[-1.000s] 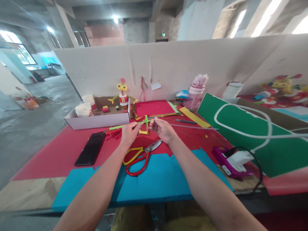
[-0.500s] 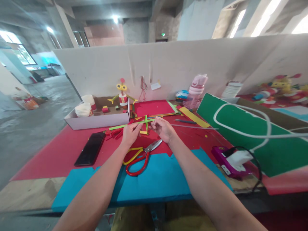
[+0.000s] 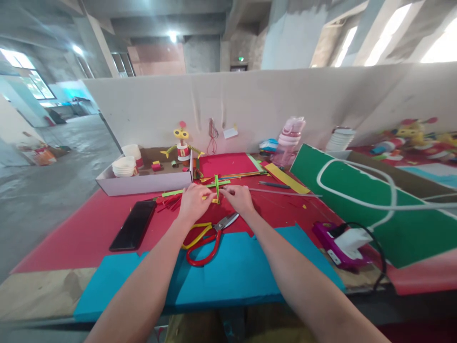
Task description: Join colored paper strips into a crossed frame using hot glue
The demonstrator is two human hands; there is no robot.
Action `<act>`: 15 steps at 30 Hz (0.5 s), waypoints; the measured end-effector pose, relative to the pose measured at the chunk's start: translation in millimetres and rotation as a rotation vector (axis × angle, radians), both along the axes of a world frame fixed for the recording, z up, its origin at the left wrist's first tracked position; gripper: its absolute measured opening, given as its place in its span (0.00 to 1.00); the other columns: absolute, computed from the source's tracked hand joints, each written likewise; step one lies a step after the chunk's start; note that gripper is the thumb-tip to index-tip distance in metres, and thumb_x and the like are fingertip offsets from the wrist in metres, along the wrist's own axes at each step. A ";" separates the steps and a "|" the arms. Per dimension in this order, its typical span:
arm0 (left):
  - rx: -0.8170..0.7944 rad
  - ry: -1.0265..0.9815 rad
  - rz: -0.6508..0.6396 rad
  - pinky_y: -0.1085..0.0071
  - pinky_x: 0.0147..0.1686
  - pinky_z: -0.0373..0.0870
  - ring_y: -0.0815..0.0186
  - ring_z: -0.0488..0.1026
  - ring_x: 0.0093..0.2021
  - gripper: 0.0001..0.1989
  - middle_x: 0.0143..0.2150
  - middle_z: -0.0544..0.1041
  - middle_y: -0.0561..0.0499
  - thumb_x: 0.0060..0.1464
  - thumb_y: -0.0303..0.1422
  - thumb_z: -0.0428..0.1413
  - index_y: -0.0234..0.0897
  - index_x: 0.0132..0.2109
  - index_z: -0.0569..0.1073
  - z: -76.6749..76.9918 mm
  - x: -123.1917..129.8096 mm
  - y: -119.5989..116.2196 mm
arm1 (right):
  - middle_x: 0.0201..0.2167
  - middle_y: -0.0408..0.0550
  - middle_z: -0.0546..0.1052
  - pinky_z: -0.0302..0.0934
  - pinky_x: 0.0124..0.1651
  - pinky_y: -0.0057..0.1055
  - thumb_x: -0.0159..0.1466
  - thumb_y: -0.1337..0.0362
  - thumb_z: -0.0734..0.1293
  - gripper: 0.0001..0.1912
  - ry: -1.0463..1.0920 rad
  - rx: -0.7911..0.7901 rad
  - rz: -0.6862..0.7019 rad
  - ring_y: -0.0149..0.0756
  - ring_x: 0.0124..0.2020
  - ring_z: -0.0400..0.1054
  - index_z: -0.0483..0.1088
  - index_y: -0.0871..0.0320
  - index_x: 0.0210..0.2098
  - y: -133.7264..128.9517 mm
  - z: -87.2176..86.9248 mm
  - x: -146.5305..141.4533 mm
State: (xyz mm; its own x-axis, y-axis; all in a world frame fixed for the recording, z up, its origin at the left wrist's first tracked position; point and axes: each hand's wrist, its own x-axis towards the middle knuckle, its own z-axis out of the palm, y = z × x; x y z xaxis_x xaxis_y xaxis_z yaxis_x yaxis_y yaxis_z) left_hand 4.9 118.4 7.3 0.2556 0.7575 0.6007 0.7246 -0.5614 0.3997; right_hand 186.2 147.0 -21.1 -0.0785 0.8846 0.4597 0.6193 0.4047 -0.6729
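My left hand is closed in a pinch on narrow paper strips above the red table covering. A green paper strip stands upright between my two hands, and a short yellow paper strip crosses at its lower end. From the other side, the bent fingers of my right hand pinch at the green strip; their exact contact is too small to make out. Just below the hands lie scissors with one red and one yellow handle, blades apart. Red paper strips lie partly behind my left hand.
A black phone lies at left. Behind it, a white box holds paper cups and a paper figure. Blue paper covers the front edge. At right are a purple power strip, a white cable and a green board.
My right hand has turned and lowered, and its fingertips have come in to the green strip. The left hand's fingers have moved closer to it too. The view has tilted slightly up.
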 end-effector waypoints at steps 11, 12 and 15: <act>0.081 0.064 -0.009 0.63 0.45 0.67 0.60 0.71 0.42 0.13 0.39 0.78 0.47 0.53 0.23 0.50 0.38 0.40 0.77 -15.2 -3.6 9.1 | 0.29 0.58 0.77 0.53 0.44 0.39 0.58 0.64 0.64 0.09 -0.585 0.030 -0.161 0.44 0.36 0.70 0.74 0.60 0.27 -13.7 9.5 -35.8; 0.090 0.051 -0.009 0.64 0.44 0.67 0.60 0.71 0.41 0.13 0.39 0.78 0.47 0.53 0.23 0.50 0.38 0.40 0.77 -14.4 -3.6 8.4 | 0.28 0.56 0.77 0.54 0.43 0.38 0.58 0.66 0.63 0.09 -0.551 0.009 -0.152 0.43 0.35 0.70 0.74 0.60 0.26 -13.5 9.2 -34.6; 0.135 -0.027 -0.007 0.65 0.44 0.68 0.62 0.71 0.42 0.14 0.39 0.77 0.47 0.55 0.23 0.49 0.38 0.43 0.76 -10.6 -3.2 5.5 | 0.25 0.50 0.77 0.57 0.37 0.32 0.58 0.65 0.63 0.09 -0.258 -0.047 -0.108 0.38 0.32 0.70 0.72 0.58 0.24 -10.7 9.4 -24.9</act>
State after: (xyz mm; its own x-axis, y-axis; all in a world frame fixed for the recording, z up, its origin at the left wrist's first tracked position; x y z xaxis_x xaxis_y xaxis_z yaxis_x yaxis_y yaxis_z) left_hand 1.6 123.9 -3.3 0.2427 0.6679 0.7036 0.7107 -0.6161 0.3396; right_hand 161.3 136.3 -11.7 -0.0915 0.9139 0.3955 0.8105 0.2991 -0.5037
